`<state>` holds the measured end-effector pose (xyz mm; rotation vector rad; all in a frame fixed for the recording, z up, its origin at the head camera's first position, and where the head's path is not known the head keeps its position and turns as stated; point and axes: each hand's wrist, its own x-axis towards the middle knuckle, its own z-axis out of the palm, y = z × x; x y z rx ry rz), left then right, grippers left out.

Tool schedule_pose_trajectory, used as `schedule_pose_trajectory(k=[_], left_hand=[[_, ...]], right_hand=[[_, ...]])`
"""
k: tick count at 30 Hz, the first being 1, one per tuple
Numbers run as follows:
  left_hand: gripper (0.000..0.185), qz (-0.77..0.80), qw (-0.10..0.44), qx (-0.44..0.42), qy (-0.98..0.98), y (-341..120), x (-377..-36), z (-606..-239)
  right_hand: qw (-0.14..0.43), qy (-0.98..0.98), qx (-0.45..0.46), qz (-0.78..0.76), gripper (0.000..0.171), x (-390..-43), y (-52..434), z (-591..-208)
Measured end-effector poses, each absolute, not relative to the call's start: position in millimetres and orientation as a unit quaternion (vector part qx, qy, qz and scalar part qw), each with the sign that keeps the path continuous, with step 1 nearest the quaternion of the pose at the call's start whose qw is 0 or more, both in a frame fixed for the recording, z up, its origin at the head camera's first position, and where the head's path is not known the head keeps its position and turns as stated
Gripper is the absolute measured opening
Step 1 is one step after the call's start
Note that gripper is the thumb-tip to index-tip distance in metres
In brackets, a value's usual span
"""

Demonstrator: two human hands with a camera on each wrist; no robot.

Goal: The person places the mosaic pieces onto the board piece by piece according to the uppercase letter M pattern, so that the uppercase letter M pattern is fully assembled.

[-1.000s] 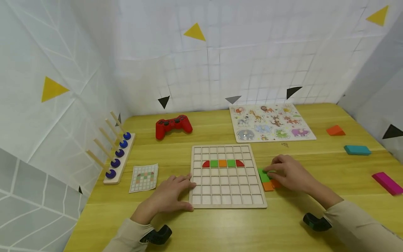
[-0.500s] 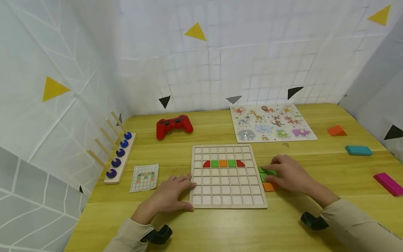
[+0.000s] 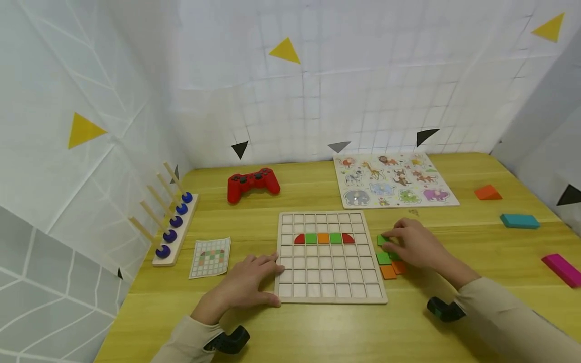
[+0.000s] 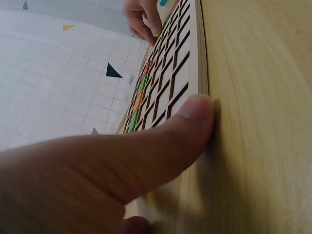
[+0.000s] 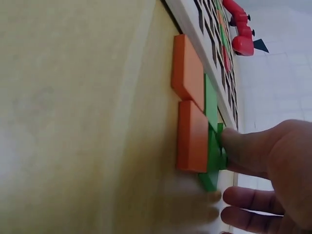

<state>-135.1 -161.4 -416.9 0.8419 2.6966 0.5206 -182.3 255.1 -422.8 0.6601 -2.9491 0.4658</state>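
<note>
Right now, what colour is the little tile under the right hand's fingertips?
Green: the tile the right hand pinches beside the board shows best in the head view.

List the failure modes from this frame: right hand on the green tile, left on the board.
1. The right hand has only a fingertip grip on a green tile; it could slip out on the lift.
2. Loose tiles lie tight together beside the board; pulling one may drag its neighbours.
3. The left hand only rests on the board edge; a nudge could slide it and unseat the placed row.
</note>
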Motion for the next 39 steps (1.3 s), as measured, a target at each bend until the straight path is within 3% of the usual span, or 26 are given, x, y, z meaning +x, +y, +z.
schedule_pose_trajectory(k=[8,17,29,39], left_hand=[[0.066,0.179,0.131,0.287,0.932,-162,-136,-418],[0.066,0.169,0.123,0.291,0.934,-162,-135,-418],[0.066,0.155,0.135,0.284,0.937,-160,-133,-423],[0.065,0.16,0.141,0.275,0.937,-160,-134,-420]], right_hand=[[0.023,-0.97,0.201,0.133,0.031,-188,248,-420],[0.085,-0.964,0.216,0.128,0.028,-189,246,-429],[0.098,-0.963,0.184,0.171,0.025,-182,233,-424],[0.155,-0.948,0.223,0.168,0.019,-182,221,-420]])
